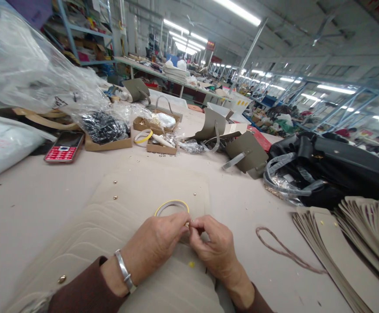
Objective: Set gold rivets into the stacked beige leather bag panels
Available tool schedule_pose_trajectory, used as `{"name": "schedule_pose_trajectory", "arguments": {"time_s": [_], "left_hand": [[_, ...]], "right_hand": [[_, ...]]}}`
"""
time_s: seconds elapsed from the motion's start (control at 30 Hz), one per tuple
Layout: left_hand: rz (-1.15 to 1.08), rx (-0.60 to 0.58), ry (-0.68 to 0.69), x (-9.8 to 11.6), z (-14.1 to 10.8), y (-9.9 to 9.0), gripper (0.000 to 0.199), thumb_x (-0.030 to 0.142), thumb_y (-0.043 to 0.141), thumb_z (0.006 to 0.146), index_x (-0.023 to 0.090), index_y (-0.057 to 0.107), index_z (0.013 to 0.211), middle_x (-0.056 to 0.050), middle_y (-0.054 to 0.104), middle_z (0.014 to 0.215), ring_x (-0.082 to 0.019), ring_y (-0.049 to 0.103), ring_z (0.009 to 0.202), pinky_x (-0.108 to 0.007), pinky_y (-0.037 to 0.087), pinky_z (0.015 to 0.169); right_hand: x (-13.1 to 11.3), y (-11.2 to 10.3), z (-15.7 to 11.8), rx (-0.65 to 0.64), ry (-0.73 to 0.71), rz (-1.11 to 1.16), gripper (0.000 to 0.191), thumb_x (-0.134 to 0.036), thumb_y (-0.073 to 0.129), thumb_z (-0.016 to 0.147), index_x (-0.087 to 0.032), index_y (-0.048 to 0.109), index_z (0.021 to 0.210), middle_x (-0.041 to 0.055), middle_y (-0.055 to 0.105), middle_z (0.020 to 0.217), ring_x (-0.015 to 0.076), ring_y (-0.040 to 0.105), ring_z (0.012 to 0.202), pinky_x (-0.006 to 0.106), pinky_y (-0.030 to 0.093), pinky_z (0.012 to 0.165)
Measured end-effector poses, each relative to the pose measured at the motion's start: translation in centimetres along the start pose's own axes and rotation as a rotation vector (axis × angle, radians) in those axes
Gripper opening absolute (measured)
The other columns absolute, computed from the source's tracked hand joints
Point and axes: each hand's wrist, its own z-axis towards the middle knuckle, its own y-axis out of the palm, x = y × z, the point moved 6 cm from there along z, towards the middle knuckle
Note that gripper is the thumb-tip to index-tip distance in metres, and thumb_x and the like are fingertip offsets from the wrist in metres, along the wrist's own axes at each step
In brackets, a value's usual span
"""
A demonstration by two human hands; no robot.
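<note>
Both hands meet over a stack of beige bag panels (153, 182) in front of me. My left hand (163, 234) is closed, its thumb and fingers pinched at the right side of a thin yellow-edged ring that looks like a roll of narrow tape (172, 203). The ring's lower part is hidden behind that hand. My right hand (213, 243) pinches at the left fingertips; a tiny gold-coloured bit shows there, too small to name. Below them, a small yellow spot (191, 264) marks the stack. Metal studs (115, 198) show on the panels.
Beige strips (336, 252) and a brown cord loop (285, 250) lie right, below a black bag (339, 165). Farther back are olive bag pieces (246, 152), small cardboard trays (161, 148) and another yellow ring (142, 136). A red phone (64, 148) lies left, near plastic wrapping (35, 65).
</note>
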Motion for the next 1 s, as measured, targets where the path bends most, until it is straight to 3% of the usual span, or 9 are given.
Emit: {"name": "schedule_pose_trajectory", "arguments": {"time_s": [0.1, 0.27, 0.37, 0.5, 0.63, 0.87, 1.0], "left_hand": [[0.012, 0.011, -0.003, 0.1, 0.1, -0.3, 0.014, 0.013, 0.043, 0.093, 0.021, 0.052, 0.087, 0.002, 0.060, 0.072, -0.015, 0.059, 0.062, -0.024, 0.040, 0.054], [0.058, 0.158, 0.113, 1.2, -0.2, -0.8, 0.019, 0.011, 0.038, 0.092, 0.020, 0.051, 0.082, 0.001, 0.055, 0.069, -0.015, 0.051, 0.058, -0.026, 0.036, 0.053], [0.126, 0.172, 0.126, 1.3, -0.1, -0.8, 0.020, 0.011, 0.037, 0.094, 0.020, 0.051, 0.084, 0.001, 0.054, 0.069, -0.015, 0.050, 0.060, -0.027, 0.036, 0.054], [0.301, 0.007, -0.040, -0.4, 0.9, -0.3, 0.016, 0.009, 0.042, 0.093, 0.018, 0.053, 0.087, -0.004, 0.059, 0.082, -0.020, 0.054, 0.076, -0.031, 0.043, 0.068], [0.365, -0.151, -0.100, -1.2, 1.6, 0.3, 0.016, 0.006, 0.043, 0.089, 0.018, 0.055, 0.089, -0.007, 0.061, 0.092, -0.024, 0.053, 0.086, -0.039, 0.045, 0.078], [0.353, -0.243, -0.096, -0.9, 1.2, 0.7, 0.021, 0.002, 0.041, 0.085, 0.018, 0.054, 0.090, -0.007, 0.061, 0.089, -0.024, 0.052, 0.082, -0.037, 0.044, 0.073], [0.341, -0.245, -0.084, -0.9, 1.1, 0.6, 0.019, 0.002, 0.044, 0.084, 0.018, 0.053, 0.086, -0.006, 0.060, 0.086, -0.024, 0.053, 0.081, -0.036, 0.043, 0.070]], "right_hand": [[0.1, 0.2, 0.0, -0.016, 0.122, 0.011, 0.015, -0.009, 0.052, 0.078, -0.018, 0.065, 0.075, 0.0023, 0.066, 0.065, 0.0117, 0.059, 0.055, 0.022, 0.047, 0.057], [3.4, 1.4, -0.9, -0.039, 0.762, 0.422, 0.015, -0.029, 0.060, 0.074, -0.016, 0.062, 0.066, -0.0014, 0.060, 0.049, 0.0112, 0.054, 0.042, 0.021, 0.044, 0.043], [5.7, 1.4, -1.6, 0.021, 0.992, 0.564, 0.024, -0.038, 0.068, 0.067, -0.015, 0.060, 0.066, -0.0022, 0.059, 0.048, 0.0107, 0.053, 0.039, 0.021, 0.046, 0.041], [7.3, 1.4, -1.8, -0.087, 1.005, 0.531, 0.029, -0.041, 0.069, 0.068, -0.012, 0.065, 0.072, -0.0003, 0.062, 0.055, 0.0083, 0.054, 0.041, 0.019, 0.045, 0.043], [7.3, 1.7, -1.9, -0.171, 0.978, 0.498, 0.028, -0.039, 0.067, 0.071, -0.012, 0.066, 0.072, -0.0004, 0.062, 0.055, 0.0071, 0.053, 0.042, 0.018, 0.045, 0.044], [7.0, 1.7, -2.1, -0.310, 0.965, 0.360, 0.023, -0.035, 0.063, 0.074, -0.012, 0.067, 0.073, -0.0017, 0.059, 0.053, 0.0068, 0.046, 0.039, 0.017, 0.039, 0.039], [6.5, 1.6, -2.0, -0.351, 0.843, 0.237, 0.022, -0.033, 0.059, 0.077, -0.014, 0.069, 0.071, -0.0013, 0.059, 0.052, 0.0092, 0.047, 0.043, 0.019, 0.039, 0.042]]}}
